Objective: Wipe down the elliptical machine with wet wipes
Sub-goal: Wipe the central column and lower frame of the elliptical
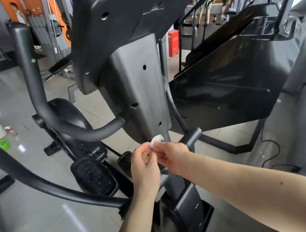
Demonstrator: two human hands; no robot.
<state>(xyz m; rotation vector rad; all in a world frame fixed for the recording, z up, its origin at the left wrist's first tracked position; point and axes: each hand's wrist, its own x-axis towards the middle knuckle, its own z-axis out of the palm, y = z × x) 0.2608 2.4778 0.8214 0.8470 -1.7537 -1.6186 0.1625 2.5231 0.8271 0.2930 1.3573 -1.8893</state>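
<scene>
At lower centre, the left hand (pixel 144 168) and right hand (pixel 172 157) meet, curled fingers pinching a small crumpled white wipe (pixel 156 140) between them. It sits just in front of the elliptical's grey column (pixel 139 89), right of the pedal (pixel 93 176).

place: gym | evidence: elliptical machine (pixel 139 89), stair climber (pixel 224 86), weight bench (pixel 61 65)

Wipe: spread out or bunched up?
Bunched: the wipe is a small crumpled wad pinched by the left hand and right hand.
</scene>
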